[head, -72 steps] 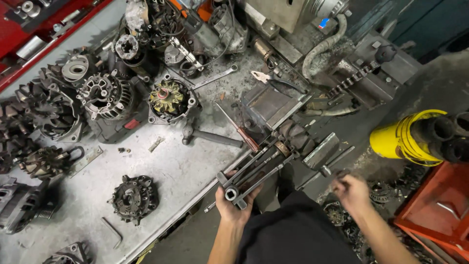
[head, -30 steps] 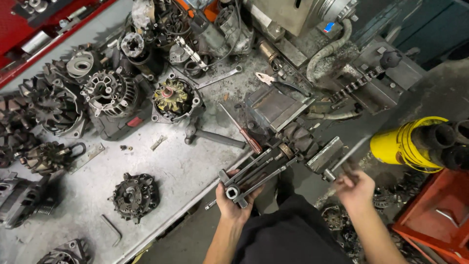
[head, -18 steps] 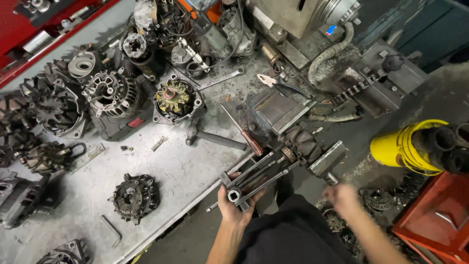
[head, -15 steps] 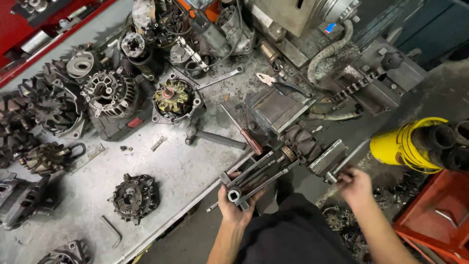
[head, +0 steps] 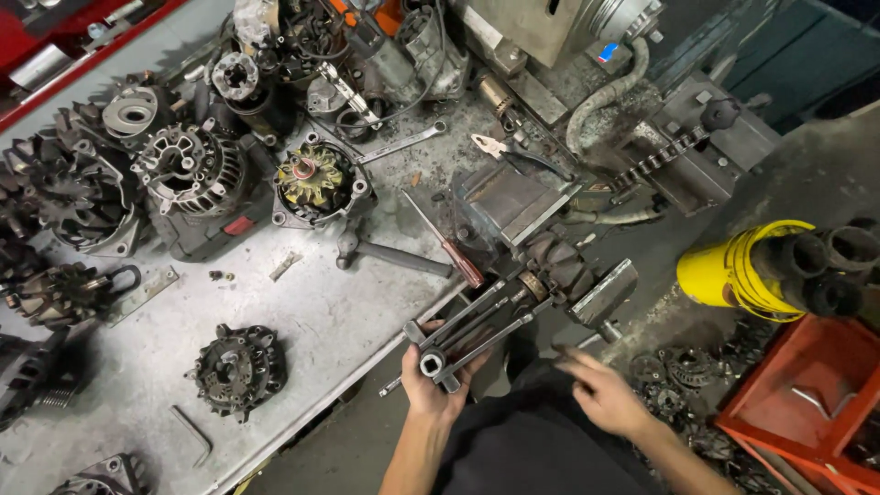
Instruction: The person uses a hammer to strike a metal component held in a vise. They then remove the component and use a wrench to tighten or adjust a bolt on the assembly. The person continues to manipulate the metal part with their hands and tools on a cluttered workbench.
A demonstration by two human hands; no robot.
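At the far left of my desk (head: 330,312), a scuffed grey metal sheet, lie finned alternator housings (head: 183,170), dull cast aluminium with round ribbed faces. Nearer sits a dark, toothed round plate (head: 236,368), and beside it a bent black hex key (head: 192,434). Further right, a stator (head: 314,179) shows coppery windings inside its ring, with a slim chrome wrench (head: 401,143) beyond it. A red-handled screwdriver (head: 445,241) lies slantwise by the vise (head: 513,206).

My left hand (head: 438,378) is closed around the near end of a steel puller (head: 477,325), its long smooth rods running to a ribbed dark rotor (head: 559,261) clamped at the desk's edge. My right hand (head: 600,396) hovers open, fingers loosely spread and a little blurred, holding nothing, near the vise's handle. At far right stands a glossy yellow cylinder (head: 738,270) and a red tray (head: 807,403).
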